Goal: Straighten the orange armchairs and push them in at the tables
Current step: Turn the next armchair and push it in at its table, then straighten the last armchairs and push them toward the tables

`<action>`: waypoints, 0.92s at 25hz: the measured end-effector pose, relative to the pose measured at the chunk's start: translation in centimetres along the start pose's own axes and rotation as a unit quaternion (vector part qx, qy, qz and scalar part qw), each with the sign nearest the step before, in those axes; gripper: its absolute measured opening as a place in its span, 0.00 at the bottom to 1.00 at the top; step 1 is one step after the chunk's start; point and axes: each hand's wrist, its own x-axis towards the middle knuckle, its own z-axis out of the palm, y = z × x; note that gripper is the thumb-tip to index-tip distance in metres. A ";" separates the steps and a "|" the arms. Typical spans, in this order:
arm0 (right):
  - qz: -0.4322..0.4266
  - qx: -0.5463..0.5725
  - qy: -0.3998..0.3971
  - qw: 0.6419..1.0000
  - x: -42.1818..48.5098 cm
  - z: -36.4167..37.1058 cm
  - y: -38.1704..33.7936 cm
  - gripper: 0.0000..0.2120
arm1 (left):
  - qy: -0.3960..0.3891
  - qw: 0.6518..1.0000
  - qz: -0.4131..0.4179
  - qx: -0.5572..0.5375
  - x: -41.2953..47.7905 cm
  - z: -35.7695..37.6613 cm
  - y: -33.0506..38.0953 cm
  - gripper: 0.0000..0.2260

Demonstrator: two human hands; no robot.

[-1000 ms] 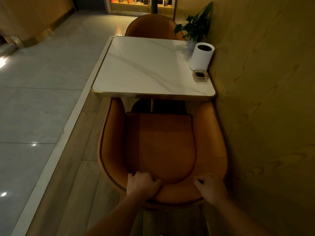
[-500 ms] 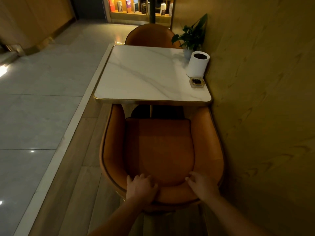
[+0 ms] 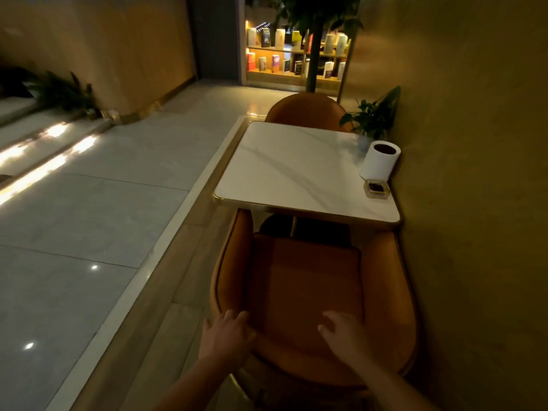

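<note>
Across the left of my view runs the pale tiled floor [image 3: 89,221], with lit steps [image 3: 44,143] at its far edge and a raised wooden strip where the furniture stands. Moving right, my left hand [image 3: 226,336] lies on the left part of the near orange armchair's [image 3: 302,292] backrest rim, fingers spread and loose, not closed around anything. My right hand [image 3: 344,333] hovers over the rim's middle, fingers likewise open; whether it touches the leather I cannot tell. The armchair's arms reach just under the near edge of the marble table [image 3: 296,173], so I judge it close to fully pushed in and fairly square to the table. To finish well, I would set both palms evenly on the rim, equally far from the centre, and push straight ahead and low so the chair slides without twisting toward the wall [image 3: 474,203], which its right arm nearly touches. I would stop before the arms knock the gold table edge. Beyond the table, a second orange armchair [image 3: 305,109] sits tucked at the far side. At the table's right edge stand a potted plant [image 3: 373,117], a white cylindrical holder [image 3: 379,161] and a small square ashtray [image 3: 377,188], all close against the wall; a hard bump could shake them.
</note>
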 end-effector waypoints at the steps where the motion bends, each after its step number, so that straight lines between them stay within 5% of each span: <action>1: -0.006 -0.005 -0.002 1.000 0.2 -0.2 -1.1 0.22 | 0.009 1.000 -0.001 -0.010 -0.1 -0.7 -0.6 0.22; 23: -0.231 -0.150 -0.021 0.961 4.7 5.6 -35.8 0.23 | 0.209 0.967 -0.125 -0.072 -5.3 -11.7 -26.2 0.27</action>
